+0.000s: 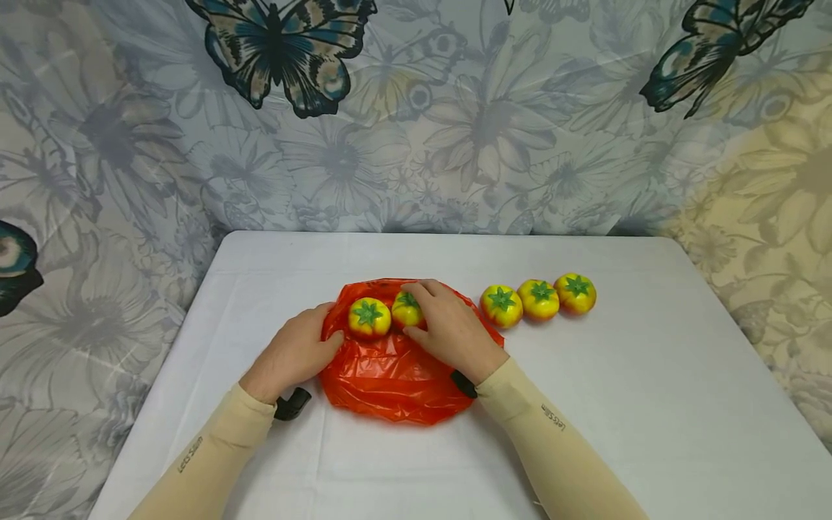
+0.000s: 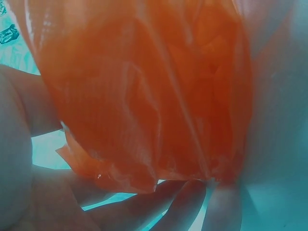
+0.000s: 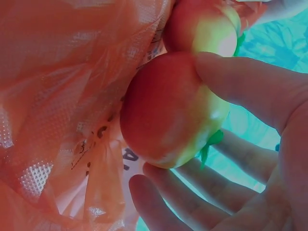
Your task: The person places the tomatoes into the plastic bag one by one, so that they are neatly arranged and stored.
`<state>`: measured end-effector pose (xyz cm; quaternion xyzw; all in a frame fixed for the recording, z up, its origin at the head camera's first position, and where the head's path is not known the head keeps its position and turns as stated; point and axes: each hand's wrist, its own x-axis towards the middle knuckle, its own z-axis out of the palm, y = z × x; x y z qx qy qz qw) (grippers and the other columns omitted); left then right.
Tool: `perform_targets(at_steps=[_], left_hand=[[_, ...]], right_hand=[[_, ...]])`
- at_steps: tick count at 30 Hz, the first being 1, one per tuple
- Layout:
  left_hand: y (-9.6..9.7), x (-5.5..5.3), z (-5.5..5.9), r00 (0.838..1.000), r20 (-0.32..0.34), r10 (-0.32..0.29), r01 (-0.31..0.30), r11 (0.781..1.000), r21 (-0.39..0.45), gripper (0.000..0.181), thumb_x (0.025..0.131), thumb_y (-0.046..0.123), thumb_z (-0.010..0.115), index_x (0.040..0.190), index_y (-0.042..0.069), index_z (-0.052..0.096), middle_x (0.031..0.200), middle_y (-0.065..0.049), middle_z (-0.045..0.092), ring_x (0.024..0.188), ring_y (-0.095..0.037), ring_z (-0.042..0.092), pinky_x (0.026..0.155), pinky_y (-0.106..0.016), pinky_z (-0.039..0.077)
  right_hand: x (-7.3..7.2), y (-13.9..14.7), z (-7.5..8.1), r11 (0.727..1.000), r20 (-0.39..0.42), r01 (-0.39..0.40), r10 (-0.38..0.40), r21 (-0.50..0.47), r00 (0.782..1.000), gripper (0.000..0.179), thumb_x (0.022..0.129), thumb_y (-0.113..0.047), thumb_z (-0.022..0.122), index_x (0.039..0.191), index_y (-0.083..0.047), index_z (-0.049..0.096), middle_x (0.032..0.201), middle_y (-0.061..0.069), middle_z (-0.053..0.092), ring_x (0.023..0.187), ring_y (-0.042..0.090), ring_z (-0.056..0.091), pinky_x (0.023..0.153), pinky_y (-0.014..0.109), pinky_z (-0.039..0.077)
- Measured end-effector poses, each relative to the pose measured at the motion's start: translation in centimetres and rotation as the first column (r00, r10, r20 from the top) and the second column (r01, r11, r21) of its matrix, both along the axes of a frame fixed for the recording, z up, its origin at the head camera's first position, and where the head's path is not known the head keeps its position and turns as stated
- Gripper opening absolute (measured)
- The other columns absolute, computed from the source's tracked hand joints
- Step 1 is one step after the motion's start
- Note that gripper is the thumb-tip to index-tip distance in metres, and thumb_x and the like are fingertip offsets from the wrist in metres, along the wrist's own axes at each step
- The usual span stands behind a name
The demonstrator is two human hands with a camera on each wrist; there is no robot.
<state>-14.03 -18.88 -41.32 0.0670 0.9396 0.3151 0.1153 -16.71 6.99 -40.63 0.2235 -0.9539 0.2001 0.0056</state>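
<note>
A red plastic bag (image 1: 390,390) lies spread on the table, and its film fills most of the left wrist view. My left hand (image 1: 302,350) grips the bag's left side, thumb over the film and fingers behind it. On the bag's upper part sits a yellow and red tomato (image 1: 369,318) with a green star-shaped top. Just right of it, my right hand (image 1: 451,328) holds a second tomato (image 3: 168,110) between thumb and fingers. In the right wrist view this tomato is right against the bag, with the other tomato (image 3: 199,24) behind it.
Three more tomatoes, the nearest one (image 1: 501,306) close to the bag's right edge, stand in a slanting row toward the back right. The table (image 1: 650,404) has a white cover. Behind it hangs a floral cloth (image 1: 455,166) with butterflies.
</note>
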Motion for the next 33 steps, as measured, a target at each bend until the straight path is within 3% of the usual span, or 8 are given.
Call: perform_targets(at_steps=[24, 33], left_hand=[[0.4, -0.1, 0.5, 1.0, -0.022, -0.013, 0.013, 1.0, -0.002, 0.057, 0.099, 0.026, 0.055, 0.15, 0.002, 0.043, 0.134, -0.014, 0.063, 0.108, -0.026, 0.063, 0.096, -0.05, 0.055], [-0.1, 0.2, 0.0, 1.0, -0.017, 0.003, -0.003, 1.0, -0.001, 0.057, 0.099, 0.026, 0.054, 0.15, 0.003, 0.043, 0.137, -0.015, 0.061, 0.115, -0.03, 0.063, 0.099, -0.053, 0.054]], right_hand=[[-0.1, 0.2, 0.0, 0.999, 0.044, 0.041, -0.041, 0.006, 0.998, 0.068, 0.086, -0.035, 0.079, 0.145, -0.021, 0.05, 0.141, 0.003, 0.054, 0.123, 0.019, 0.056, 0.1, 0.042, 0.055], [0.1, 1.6, 1.8, 1.0, -0.008, 0.01, -0.01, -0.015, 1.0, 0.07, 0.085, -0.038, 0.079, 0.145, -0.018, 0.05, 0.143, 0.004, 0.053, 0.128, 0.025, 0.055, 0.105, 0.046, 0.051]])
